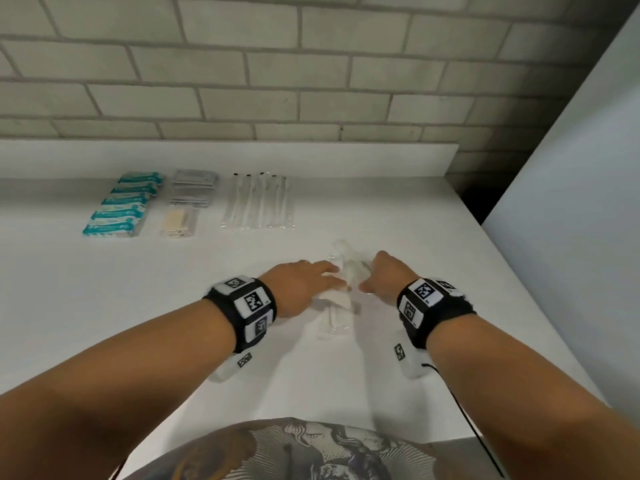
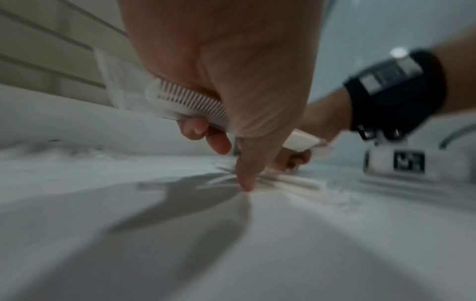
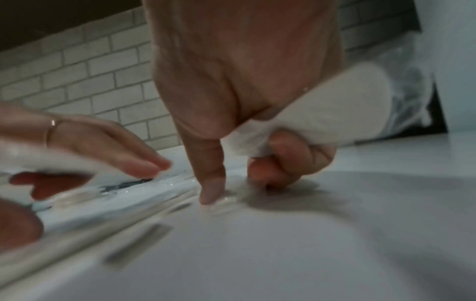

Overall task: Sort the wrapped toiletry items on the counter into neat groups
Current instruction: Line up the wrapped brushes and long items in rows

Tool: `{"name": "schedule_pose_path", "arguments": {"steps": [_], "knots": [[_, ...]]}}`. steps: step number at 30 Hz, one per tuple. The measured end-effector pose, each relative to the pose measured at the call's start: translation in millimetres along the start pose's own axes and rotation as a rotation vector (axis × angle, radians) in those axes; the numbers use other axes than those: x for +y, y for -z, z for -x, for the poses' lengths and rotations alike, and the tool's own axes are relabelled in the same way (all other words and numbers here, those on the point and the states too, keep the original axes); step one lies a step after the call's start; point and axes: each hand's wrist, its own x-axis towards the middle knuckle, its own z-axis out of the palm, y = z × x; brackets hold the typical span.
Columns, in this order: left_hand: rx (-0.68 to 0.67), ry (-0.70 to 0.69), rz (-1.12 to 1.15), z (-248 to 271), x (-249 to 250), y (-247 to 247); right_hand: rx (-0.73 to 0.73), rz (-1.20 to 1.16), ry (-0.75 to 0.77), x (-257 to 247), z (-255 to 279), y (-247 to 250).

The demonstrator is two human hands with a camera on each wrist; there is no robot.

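A small pile of white combs in clear wrappers [image 1: 335, 320] lies on the white counter [image 1: 173, 306], between my two hands. My left hand [image 1: 304, 284] grips one wrapped comb [image 2: 188, 101], fingers curled under it, while its thumb tip touches the counter. My right hand [image 1: 382, 275] holds another white wrapped comb [image 3: 322, 110] in curled fingers, and one straight digit presses the counter. In the left wrist view the left hand [image 2: 231, 158] fills the top. The right hand [image 3: 242, 179] does the same in its own view.
Sorted groups sit along the back of the counter: teal boxes [image 1: 119, 206], grey packets [image 1: 194, 183] above a beige item [image 1: 180, 220], and wrapped toothbrushes [image 1: 258, 202]. A brick wall [image 1: 311, 71] stands behind and a white panel [image 1: 571, 202] at the right.
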Motion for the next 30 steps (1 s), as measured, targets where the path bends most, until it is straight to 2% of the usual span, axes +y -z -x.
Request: {"name": "schedule_pose_path", "arguments": {"steps": [3,5,7,10,12,15,19,22,25,28,30], "knots": [[-0.100,-0.106,-0.146,-21.3,15.5,2.2,-0.081,0.024,-0.044,-2.3,-1.5,0.0],[-0.078,-0.095,-0.187,-28.0,23.4,8.4,-0.094,0.055,-0.055,-0.8,0.7,-1.0],[-0.058,-0.017,-0.158,-30.7,24.3,13.2,-0.039,0.035,-0.026,4.1,1.9,-1.6],[-0.078,0.117,-0.043,-29.0,16.8,12.5,-0.004,-0.074,0.025,10.3,1.2,-0.1],[0.010,0.193,0.055,-24.3,9.5,10.7,-0.009,-0.116,0.066,11.8,2.3,1.4],[0.154,0.369,0.276,-11.4,-6.5,10.4,0.026,-0.039,0.177,8.4,11.0,-1.9],[0.210,0.552,0.509,6.6,-32.5,13.8,-0.018,0.152,0.312,-10.3,19.3,-13.2],[0.211,0.601,0.622,10.0,-45.4,17.7,-0.046,0.288,0.357,-29.1,8.7,-16.0],[0.244,0.645,0.757,3.0,-49.9,21.4,-0.115,0.390,0.332,-42.3,-0.4,-13.2],[0.271,0.664,0.847,-13.0,-52.9,23.6,-0.194,0.324,0.318,-40.6,-16.8,-5.9],[0.279,0.650,0.887,-27.9,-54.2,27.1,-0.183,0.254,0.295,-32.4,-31.1,10.3]]}}
